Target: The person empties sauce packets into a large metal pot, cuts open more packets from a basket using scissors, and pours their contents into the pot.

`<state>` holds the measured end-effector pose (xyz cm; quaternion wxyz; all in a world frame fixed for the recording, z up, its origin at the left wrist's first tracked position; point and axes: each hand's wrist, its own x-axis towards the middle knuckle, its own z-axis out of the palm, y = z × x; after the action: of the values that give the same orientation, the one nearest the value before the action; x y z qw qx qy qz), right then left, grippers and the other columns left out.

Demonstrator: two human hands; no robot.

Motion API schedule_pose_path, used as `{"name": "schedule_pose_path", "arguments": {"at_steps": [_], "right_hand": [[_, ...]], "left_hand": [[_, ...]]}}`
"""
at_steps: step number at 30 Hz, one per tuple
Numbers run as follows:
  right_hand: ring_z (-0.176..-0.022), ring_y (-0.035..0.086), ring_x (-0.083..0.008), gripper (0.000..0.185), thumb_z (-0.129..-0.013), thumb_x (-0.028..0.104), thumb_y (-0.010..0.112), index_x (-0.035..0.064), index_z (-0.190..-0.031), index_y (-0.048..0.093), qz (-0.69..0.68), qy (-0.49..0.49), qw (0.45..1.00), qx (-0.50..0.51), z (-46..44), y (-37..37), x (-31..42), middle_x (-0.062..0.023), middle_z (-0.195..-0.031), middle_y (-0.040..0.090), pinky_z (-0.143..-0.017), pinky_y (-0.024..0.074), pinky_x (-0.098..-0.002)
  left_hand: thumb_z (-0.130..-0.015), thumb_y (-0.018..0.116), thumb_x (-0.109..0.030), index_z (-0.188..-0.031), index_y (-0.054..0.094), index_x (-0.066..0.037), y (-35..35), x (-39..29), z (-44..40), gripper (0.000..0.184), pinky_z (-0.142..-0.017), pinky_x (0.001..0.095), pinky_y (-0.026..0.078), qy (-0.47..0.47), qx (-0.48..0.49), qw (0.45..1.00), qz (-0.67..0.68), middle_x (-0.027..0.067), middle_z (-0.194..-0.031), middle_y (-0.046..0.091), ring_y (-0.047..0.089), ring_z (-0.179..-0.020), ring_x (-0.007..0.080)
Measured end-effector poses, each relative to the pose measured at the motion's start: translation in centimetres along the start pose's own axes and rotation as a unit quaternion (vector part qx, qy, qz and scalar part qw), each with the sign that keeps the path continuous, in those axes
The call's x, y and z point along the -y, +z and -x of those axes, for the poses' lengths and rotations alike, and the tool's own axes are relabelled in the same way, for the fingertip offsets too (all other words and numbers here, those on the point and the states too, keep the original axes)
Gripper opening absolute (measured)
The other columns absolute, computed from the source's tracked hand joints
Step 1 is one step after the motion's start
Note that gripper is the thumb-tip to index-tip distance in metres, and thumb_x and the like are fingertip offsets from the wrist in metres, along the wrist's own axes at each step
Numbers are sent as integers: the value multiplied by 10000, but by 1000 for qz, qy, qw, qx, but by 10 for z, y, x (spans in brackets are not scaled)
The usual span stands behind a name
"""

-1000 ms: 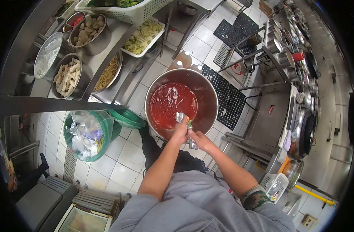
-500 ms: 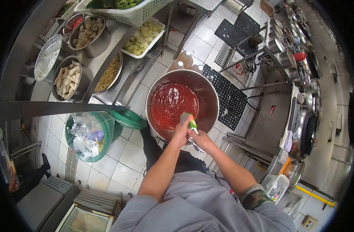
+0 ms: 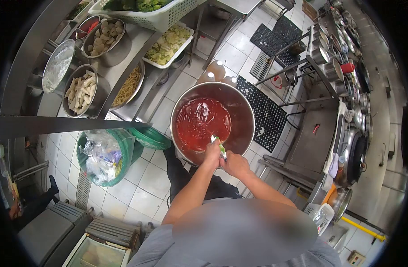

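I am in a commercial kitchen: a deep steel pot (image 3: 244, 109) of red liquid (image 3: 201, 120) stands before me, a metal tub (image 3: 104, 92) of cut food (image 3: 81, 92) and a heap of noodles (image 3: 127, 88) sit on the left, metal pots (image 3: 320, 56) crowd the right, and black mats (image 3: 267, 118) lie on the far tiled floor (image 3: 144, 205).

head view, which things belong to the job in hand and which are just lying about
Seem part of the job:
left hand and right hand, gripping a packet
large metal pot below
red liquid inside it

Seem just lying about:
green bin
black floor mat
noodles
white basket of greens
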<state>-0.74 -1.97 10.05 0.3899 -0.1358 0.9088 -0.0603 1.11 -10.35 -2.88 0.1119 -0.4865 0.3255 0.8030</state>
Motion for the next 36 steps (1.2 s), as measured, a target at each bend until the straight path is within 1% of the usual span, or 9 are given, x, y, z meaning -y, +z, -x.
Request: {"name": "schedule_pose_path", "arguments": {"at_steps": [9,14,16,19,21,24,27,32,36], "right_hand": [[-943,617,-473,463,-905,363,510,-75,-1049,547,-164,28,985,35,-14,27,-14,-324,-975,635,-841,480,-514],[-946,620,-464,379,-886,284,502,-34,-1079,572,-119,-26,992,3,-18,36,-17,-300,-984,640,-840,481,-517],[-969,623,-451,375,-837,213,531,6,-1146,575,-85,-37,996,-13,-26,39,-16,-298,-1042,632,-866,480,-522],[-985,621,-441,441,-822,232,556,20,-1209,554,-54,-48,997,10,-28,31,-12,-294,-1072,627,-866,502,-496],[-901,666,-400,428,-902,323,541,18,-1203,555,-57,-46,997,2,-44,53,-35,-243,-1020,665,-797,542,-497],[-789,688,-327,481,-970,459,471,26,-1152,574,-474,116,862,137,-30,34,-29,-168,-950,686,-695,574,-487],[-733,671,-263,522,-974,522,447,28,-1072,587,-631,146,739,187,-20,19,-21,-103,-891,664,-660,592,-463],[-525,589,-205,493,-981,492,463,30,-897,613,-596,155,771,163,-20,25,-23,-73,-704,626,-448,504,-378],[-513,568,-197,448,-979,426,510,-4,-926,621,-594,114,789,106,-19,37,-27,-85,-700,618,-421,468,-373]], "left_hand": [[-927,502,-347,-845,602,-28,-1,-6,8,344,-500,361,382,-3,-10,999,-40,39,-684,531,514,-581,154],[-951,495,-390,-818,601,-56,-5,-1,3,375,-501,353,376,-40,-22,998,-44,34,-672,530,507,-571,141],[-931,571,-485,-837,558,-130,-16,25,-13,367,-555,318,437,-44,148,981,114,-7,-676,517,537,-631,139],[-969,538,-389,-1002,606,-58,-14,41,-24,339,-619,317,465,-86,123,986,76,34,-817,593,563,-706,146],[-979,521,-352,-1031,593,-21,-4,19,-8,342,-630,317,476,-42,8,998,-43,52,-849,590,566,-724,155],[-987,501,-334,-1032,588,-16,0,-15,11,333,-634,313,475,-11,-11,996,82,61,-852,584,556,-726,157],[-986,509,-322,-1002,587,-19,4,-9,7,313,-647,307,475,27,5,998,65,59,-848,584,553,-733,159],[-990,499,-295,-978,592,-36,7,-3,5,275,-627,311,442,27,-29,999,29,37,-784,550,512,-684,144],[-993,479,-256,-887,580,-68,5,-1,3,238,-578,314,413,-11,-16,1000,16,12,-685,515,490,-617,132]]}}
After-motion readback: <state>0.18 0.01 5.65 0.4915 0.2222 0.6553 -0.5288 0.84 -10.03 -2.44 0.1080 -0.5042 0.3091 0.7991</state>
